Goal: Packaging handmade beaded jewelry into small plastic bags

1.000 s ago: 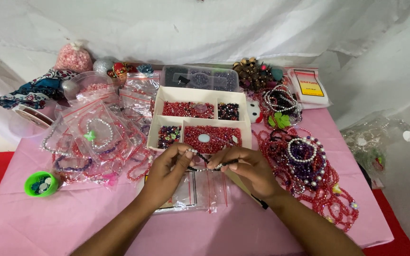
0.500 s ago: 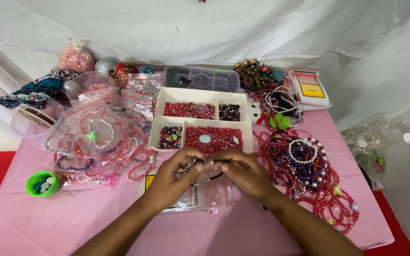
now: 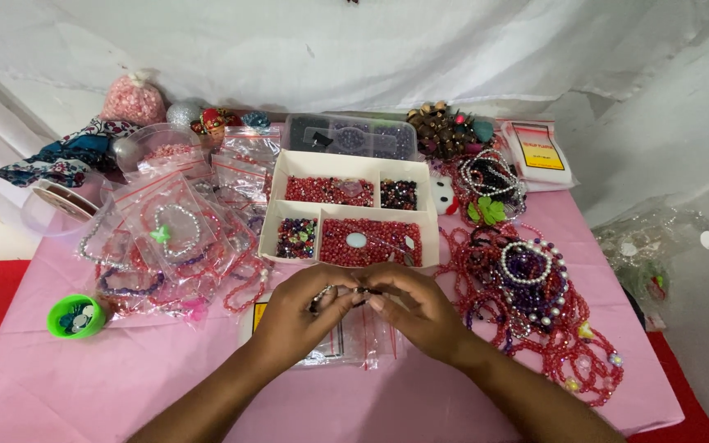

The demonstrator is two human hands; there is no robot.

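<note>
Nearest us, our forearms run in from six o'clock and meet at the middle of the pink cloth (image 3: 453, 402). Our left hand (image 3: 293, 316) and right hand (image 3: 424, 316) come together fingertip to fingertip, both pinching a short beaded strand (image 3: 345, 293). The strand lies roughly level, its long axis from nine o'clock to three o'clock, an end in each hand; it is small and half hidden, so we cannot tell more of it. It hangs just above clear bags (image 3: 354, 344) lying flat on the cloth.

Half a second ago the hands sat a little higher and nearer the tray; now they have drawn slightly toward us, with the fingertips closer together.

Just beyond, at twelve o'clock, the white tray (image 3: 354, 164) holds red and dark beads in four compartments. At three o'clock a heap of bracelets (image 3: 527, 287) spreads close to the right wrist. At nine to ten o'clock lie bagged bracelets (image 3: 174, 238), and at eight o'clock a green tub (image 3: 75, 316) sits near the cloth's left edge. Farther off, a clear box (image 3: 350, 135) stands behind the tray.

Open cloth lies at five and seven o'clock, down to the near edge.
</note>
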